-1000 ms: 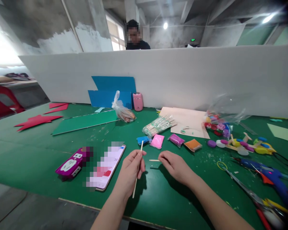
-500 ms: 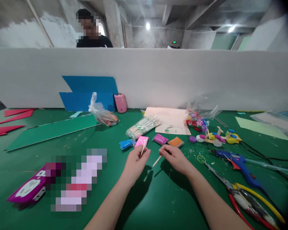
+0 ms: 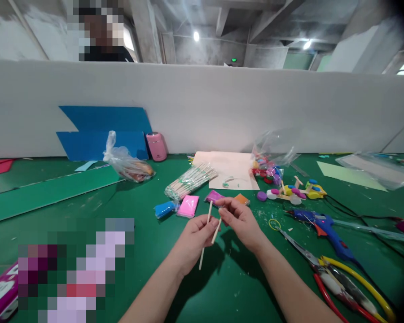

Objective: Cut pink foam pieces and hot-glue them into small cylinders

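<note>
Sticks (image 3: 216, 233) drew close above the green table (image 3: 155, 237)

And there was the left hand (image 3: 195, 235), thumb and fingers pinched shut around the longer stick (image 3: 202, 258) partway along! The right hand (image 3: 242, 222) had closed its fingertips on the shorter stick's upper end, lower end slanting free. Both looked light, stiff and slim, likely to snap if bent hard. A soft pinch near the middle seemed steadiest for the long one; the short one offered little room beyond its end.
</note>
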{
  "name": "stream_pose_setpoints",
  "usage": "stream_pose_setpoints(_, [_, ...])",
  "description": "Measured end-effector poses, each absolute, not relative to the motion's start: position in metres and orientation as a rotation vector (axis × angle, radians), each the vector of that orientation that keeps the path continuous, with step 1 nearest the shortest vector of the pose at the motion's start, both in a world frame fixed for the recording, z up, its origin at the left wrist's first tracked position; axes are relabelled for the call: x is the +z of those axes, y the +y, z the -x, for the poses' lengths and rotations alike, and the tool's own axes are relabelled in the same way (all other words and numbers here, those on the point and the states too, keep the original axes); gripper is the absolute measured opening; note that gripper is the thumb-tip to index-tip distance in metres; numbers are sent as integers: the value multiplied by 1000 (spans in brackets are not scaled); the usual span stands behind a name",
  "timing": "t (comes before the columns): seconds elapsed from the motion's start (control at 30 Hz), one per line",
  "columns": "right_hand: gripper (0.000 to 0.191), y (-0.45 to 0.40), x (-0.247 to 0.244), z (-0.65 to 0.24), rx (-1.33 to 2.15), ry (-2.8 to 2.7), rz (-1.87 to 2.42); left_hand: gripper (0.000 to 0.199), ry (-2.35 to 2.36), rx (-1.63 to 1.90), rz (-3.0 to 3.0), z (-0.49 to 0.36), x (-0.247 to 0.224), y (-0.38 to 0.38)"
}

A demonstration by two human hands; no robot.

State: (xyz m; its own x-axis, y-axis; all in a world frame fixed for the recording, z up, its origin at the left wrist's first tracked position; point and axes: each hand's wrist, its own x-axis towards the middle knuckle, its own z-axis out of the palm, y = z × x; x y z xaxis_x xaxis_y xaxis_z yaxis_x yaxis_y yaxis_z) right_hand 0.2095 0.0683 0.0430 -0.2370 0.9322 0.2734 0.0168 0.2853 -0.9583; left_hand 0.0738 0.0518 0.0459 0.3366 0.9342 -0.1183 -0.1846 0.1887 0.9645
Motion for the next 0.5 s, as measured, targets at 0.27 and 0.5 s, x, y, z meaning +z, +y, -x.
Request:
stream_pose_setpoints(0.27, [13, 67, 27, -202, 1210, -1447, 887, 23, 880, 1019, -970, -75, 33, 54])
stream_pose_setpoints(0.5, [13, 68, 19, -198, 1130, -1387, 952, 26, 970, 993, -1008, -74, 33, 56])
